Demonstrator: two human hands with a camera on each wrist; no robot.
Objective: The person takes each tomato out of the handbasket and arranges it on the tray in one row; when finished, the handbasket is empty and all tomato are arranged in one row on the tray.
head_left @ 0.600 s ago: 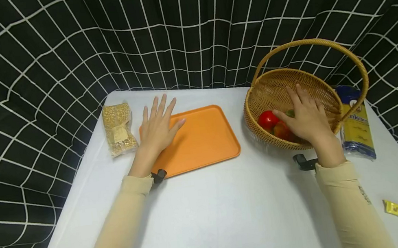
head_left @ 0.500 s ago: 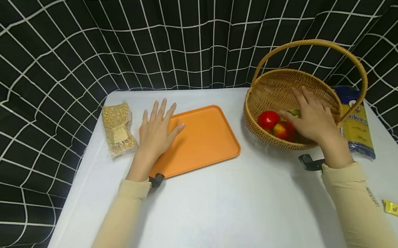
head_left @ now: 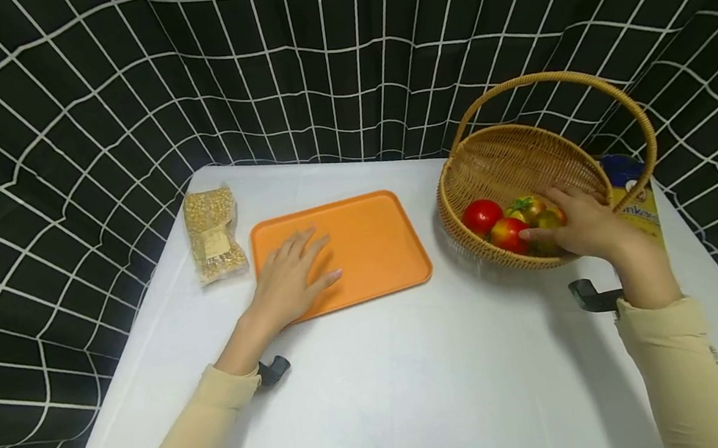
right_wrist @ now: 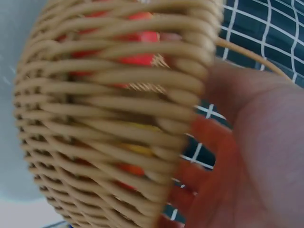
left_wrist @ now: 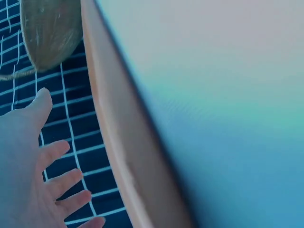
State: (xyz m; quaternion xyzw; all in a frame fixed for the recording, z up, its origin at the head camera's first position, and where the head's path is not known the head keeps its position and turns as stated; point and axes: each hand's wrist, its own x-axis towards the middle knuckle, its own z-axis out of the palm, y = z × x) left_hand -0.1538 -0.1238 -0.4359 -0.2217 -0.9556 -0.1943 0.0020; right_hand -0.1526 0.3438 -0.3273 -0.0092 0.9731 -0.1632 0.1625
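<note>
Has the right hand [head_left: 588,224] in the basket [head_left: 510,151], far right, with thumb and fingers about a greenish tomato [head_left: 548,220], near a red tomato [head_left: 481,217]; can't tell whether clamped on it or just apart! And over on the left, holds the left hand [head_left: 284,284], with fingers loosely parted, above the orange tray [head_left: 370,241], right of a bag of kernels [head_left: 210,215].

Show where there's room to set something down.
Bare: white tabletop between the sleeves, nearer than the orange tray; narrow strip between tray and wicker basket. Crowded: the basket, holding produce, the right hand at its rim.
</note>
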